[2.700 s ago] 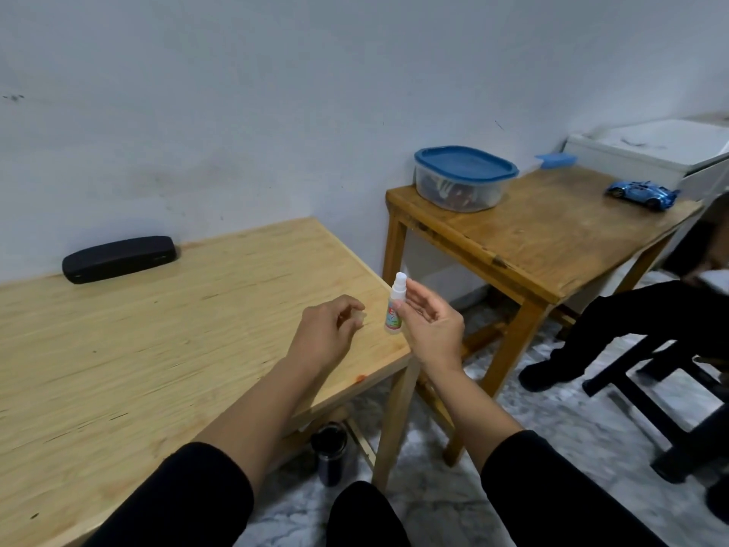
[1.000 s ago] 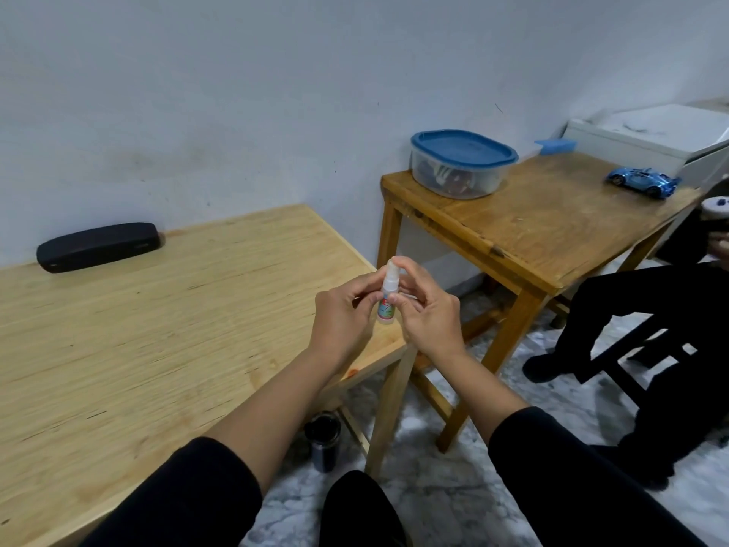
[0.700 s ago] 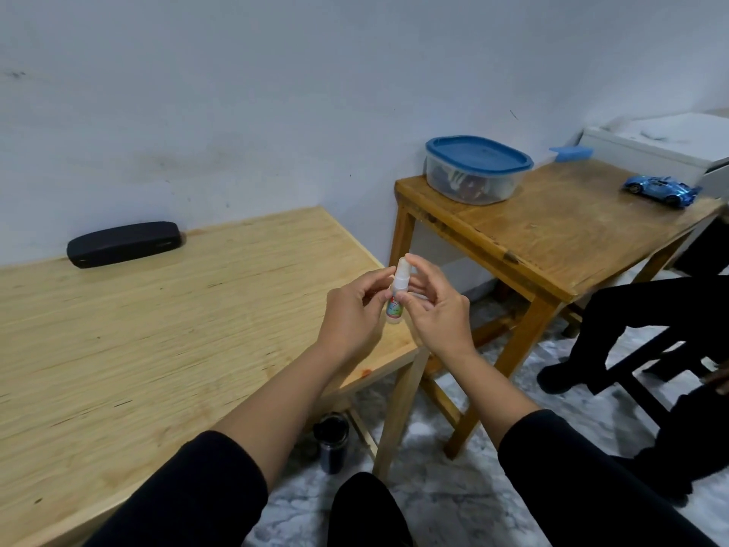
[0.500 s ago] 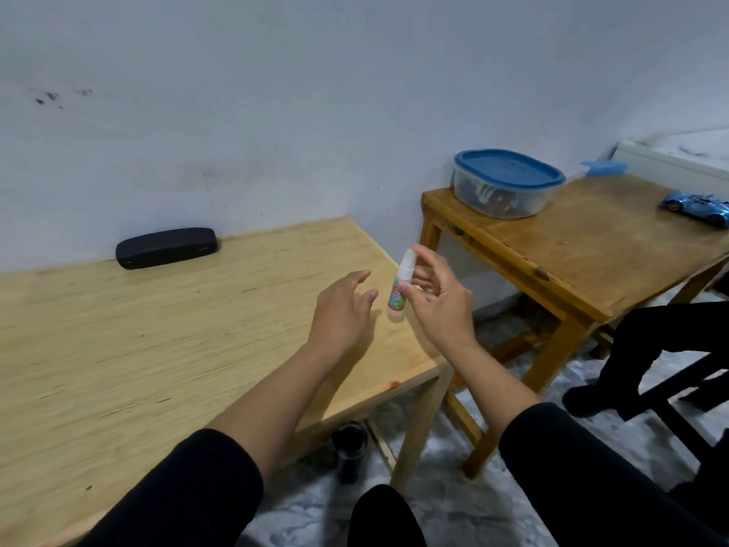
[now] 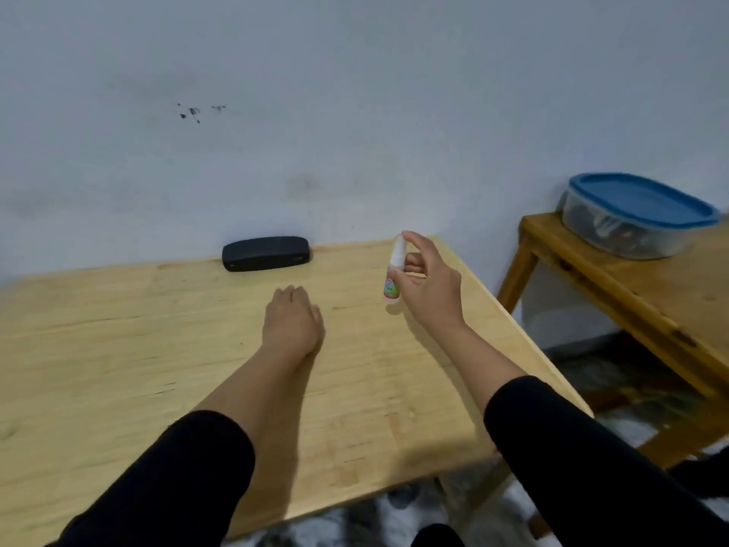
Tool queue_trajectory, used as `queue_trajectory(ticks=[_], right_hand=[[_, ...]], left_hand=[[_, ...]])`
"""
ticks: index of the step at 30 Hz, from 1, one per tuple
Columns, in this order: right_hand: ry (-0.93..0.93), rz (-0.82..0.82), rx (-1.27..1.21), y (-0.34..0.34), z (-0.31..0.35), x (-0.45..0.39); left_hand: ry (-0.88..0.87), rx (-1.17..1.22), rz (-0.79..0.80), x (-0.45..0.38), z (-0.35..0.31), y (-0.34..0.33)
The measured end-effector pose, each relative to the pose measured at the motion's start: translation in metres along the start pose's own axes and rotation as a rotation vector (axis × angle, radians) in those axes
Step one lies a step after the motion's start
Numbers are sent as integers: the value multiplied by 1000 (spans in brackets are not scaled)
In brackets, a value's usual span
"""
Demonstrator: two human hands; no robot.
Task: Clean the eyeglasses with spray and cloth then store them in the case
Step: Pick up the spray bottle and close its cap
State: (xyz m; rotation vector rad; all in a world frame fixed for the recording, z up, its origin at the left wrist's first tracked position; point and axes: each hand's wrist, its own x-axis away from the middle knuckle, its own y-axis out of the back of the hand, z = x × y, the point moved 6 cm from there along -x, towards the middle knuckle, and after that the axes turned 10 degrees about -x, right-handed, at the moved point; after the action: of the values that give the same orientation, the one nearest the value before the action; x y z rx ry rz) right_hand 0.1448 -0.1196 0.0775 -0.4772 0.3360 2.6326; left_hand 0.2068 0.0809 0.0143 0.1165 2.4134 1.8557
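Table (image 5: 118,369): a light wooden top is being seen across the lower left and middle, its far edge being set against the wall (image 5: 355,92).
Wall marks (image 5: 193,112): some small dark spots are being shown on the wall, above the table.
Glasses case (image 5: 265,253): a black case is being kept closed at the far edge of the table, close against the wall; its long axis is lying left to right, along the wall.
Left hand (image 5: 292,319): it is being stretched forward over the table, between the viewer and the case, well apart from it. The knuckles are being shown from behind and the fingers are bending away, so how far they are curled cannot be told; nothing is being seen in it.
Spray bottle (image 5: 394,275): a small white bottle with a coloured label is being held above the table, right of the case. Its long axis is standing nearly upright, the top being leaned a little to the right, the white cap end pointing up.
Right hand (image 5: 428,282): the bottle is being pinched between thumb and fingers, with the forefinger being curved over the cap.
Sleeves (image 5: 177,479): black sleeves are being worn on both forearms.
Second table (image 5: 631,294): a darker wooden table is being seen at the right.
Container (image 5: 635,215): a clear box with a blue lid is being kept on the second table.
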Motion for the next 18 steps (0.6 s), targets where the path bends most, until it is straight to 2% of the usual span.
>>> queue_trajectory(ticks=[9, 18], right_hand=[[1, 118, 34, -76, -21, -55], [-16, 134, 61, -130, -38, -109]], left_hand=[[-26, -80, -97, -23, 15, -22], [-37, -97, -153, -25, 15, -25]])
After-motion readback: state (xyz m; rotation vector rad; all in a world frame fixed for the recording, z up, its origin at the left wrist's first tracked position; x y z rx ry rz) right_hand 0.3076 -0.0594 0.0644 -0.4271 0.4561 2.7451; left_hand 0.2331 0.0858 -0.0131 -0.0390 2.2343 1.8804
